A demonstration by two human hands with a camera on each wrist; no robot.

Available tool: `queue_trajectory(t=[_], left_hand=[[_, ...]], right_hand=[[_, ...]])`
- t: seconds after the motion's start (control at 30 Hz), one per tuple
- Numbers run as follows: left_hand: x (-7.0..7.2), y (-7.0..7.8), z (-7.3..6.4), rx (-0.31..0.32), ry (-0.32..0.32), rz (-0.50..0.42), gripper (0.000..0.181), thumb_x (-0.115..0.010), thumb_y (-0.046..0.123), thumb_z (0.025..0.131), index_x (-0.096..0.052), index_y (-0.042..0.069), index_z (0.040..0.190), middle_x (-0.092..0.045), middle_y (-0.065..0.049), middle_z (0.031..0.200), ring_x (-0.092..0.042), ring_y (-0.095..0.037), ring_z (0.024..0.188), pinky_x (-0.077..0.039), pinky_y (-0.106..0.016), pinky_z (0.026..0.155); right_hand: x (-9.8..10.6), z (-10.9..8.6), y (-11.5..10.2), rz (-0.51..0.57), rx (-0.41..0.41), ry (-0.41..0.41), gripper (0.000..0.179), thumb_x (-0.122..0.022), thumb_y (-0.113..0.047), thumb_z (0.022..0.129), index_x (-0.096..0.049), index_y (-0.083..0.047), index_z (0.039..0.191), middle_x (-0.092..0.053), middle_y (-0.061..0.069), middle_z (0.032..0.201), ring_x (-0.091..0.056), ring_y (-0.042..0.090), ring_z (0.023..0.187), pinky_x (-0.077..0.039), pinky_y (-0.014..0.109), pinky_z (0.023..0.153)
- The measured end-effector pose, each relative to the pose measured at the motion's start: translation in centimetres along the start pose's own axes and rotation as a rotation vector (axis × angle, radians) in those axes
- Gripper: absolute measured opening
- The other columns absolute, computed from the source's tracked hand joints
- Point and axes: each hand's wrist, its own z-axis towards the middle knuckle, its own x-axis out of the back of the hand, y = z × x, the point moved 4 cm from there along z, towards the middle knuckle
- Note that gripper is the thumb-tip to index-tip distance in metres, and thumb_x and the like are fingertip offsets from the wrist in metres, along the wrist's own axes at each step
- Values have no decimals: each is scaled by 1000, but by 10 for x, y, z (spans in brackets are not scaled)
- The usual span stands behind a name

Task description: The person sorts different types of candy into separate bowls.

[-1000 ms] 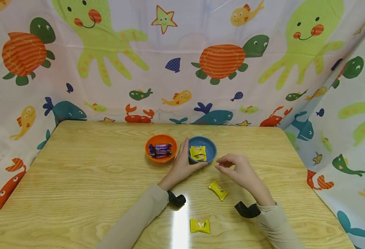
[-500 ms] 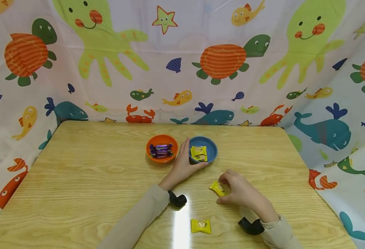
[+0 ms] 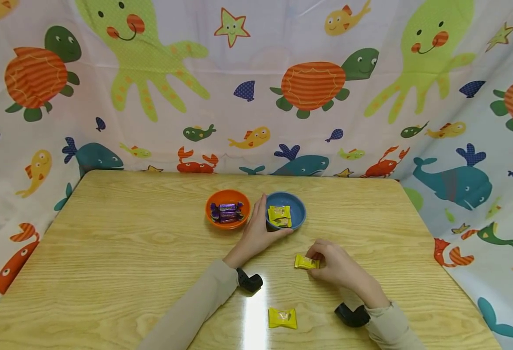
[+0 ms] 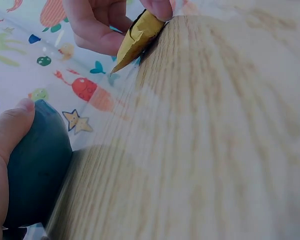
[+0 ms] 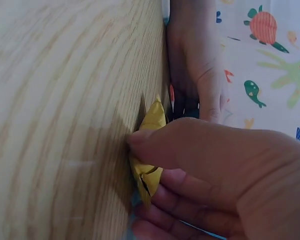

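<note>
My left hand (image 3: 255,236) holds the blue bowl (image 3: 297,210) from its left and near side, thumb along the front; two or so yellow-wrapped candies (image 3: 279,214) lie inside. In the left wrist view the thumb rests against the bowl's wall (image 4: 40,160). Nearer me, my right hand (image 3: 341,265) pinches another yellow-wrapped candy (image 3: 305,262) by its right end, at the tabletop. The right wrist view shows thumb and fingers on either side of this candy (image 5: 154,118). One more yellow candy (image 3: 282,318) lies flat near the table's front.
An orange bowl (image 3: 211,200) with purple-wrapped candies (image 3: 227,213) stands just left of my left hand. The wooden table (image 3: 129,243) ends at a curtain (image 3: 160,136) printed with sea animals, which also runs along both sides.
My right hand has come back from beside the blue bowl toward me and taken hold of the middle candy, which has turned more level. The left hand stays at the bowl.
</note>
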Motion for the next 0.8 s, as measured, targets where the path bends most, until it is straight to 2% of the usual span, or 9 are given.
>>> queue_trajectory(t=[0.23,0.37,0.53,0.67,0.8], left_hand=[[1,2,0,9,-7,-2,120,-77,63,76,-7,15,161,-14,-5,165,-23,-30,147,-27,-59,113],[3,3,-1,12,-5,-10,119,-78,60,77,-7,14,161,-14,-6,164,-23,-29,147,-27,-58,114],[4,4,-2,13,-5,-12,118,-79,58,78,-8,13,161,-14,-7,164,-23,-31,147,-26,-59,114],[4,5,-2,6,-7,-8,120,-78,59,77,-7,12,161,-14,-8,164,-23,-32,147,-26,-59,113],[3,5,-2,-4,-15,3,121,-77,62,77,-6,12,161,-12,-8,165,-23,-32,147,-27,-58,113]], right_hand=[[3,2,-1,16,15,-31,22,-84,-8,77,-72,-10,96,-61,-5,89,-56,9,77,-50,25,66],[13,4,-7,19,43,-19,23,-83,-5,77,-73,-9,97,-61,-5,90,-56,9,79,-51,28,69],[33,11,-18,30,70,31,25,-82,0,77,-74,-8,99,-62,-3,92,-57,12,81,-54,35,71],[50,20,-26,40,65,88,25,-82,-1,79,-74,-9,101,-62,-3,94,-57,13,83,-55,36,73],[64,32,-32,39,98,159,25,-81,0,80,-75,-7,103,-63,0,96,-58,18,83,-53,37,74]])
